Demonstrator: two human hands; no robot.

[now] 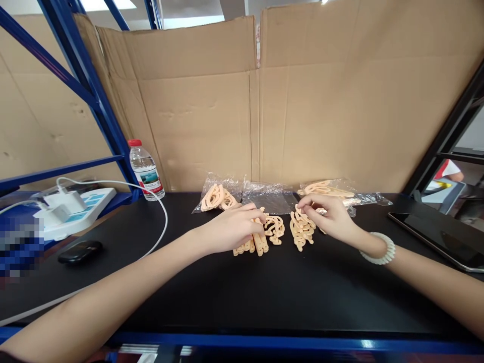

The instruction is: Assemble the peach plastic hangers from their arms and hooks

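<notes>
My left hand [238, 228] bends its fingers down over a row of short, straight, peach-coloured plastic pieces [260, 246], whose near ends stick out below the fingers. Beside those fingertips lies a small cluster of curved plastic pieces [278, 229] of the same colour. Thumb and forefinger of my right hand [330, 216] come together at the top of another pile of curved pieces [301, 234]. The pinched spot is small and partly hidden. A pale beaded bracelet [381, 249] circles my right wrist.
Clear plastic bags of peach-coloured pieces lie behind my hands, one left [217, 196], one right [321, 188], with a flat clear bag [268, 196] between. Around them are a water bottle [147, 174], power strip [81, 212], white cable [164, 222], black case [80, 251], tablet [438, 239] and cardboard wall [196, 116].
</notes>
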